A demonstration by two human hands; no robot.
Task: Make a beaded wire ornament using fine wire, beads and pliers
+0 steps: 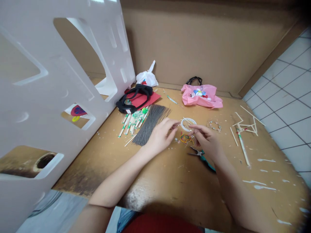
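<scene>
My left hand (160,135) is closed in a pinch just above the table, its fingertips near the left side of a white ring (195,121). My right hand (207,139) pinches from the other side, in front of the ring's right edge. Whatever is between the fingers is too fine to make out. Below the fingertips lies a small tangle of orange, green and red cords (185,139), with tiny clear beads (176,139) beside it. Pliers with teal handles (206,160) rest under my right wrist. To the right lies a beaded bracelet (214,125).
A bundle of grey wires (151,124) and wrapped chopsticks (132,122) lie left, near a black headset (136,97). At the back are a white bag (147,78) and a pink bag (194,101). A stick frame (247,127) stands right. A white plastic panel (97,38) rises left.
</scene>
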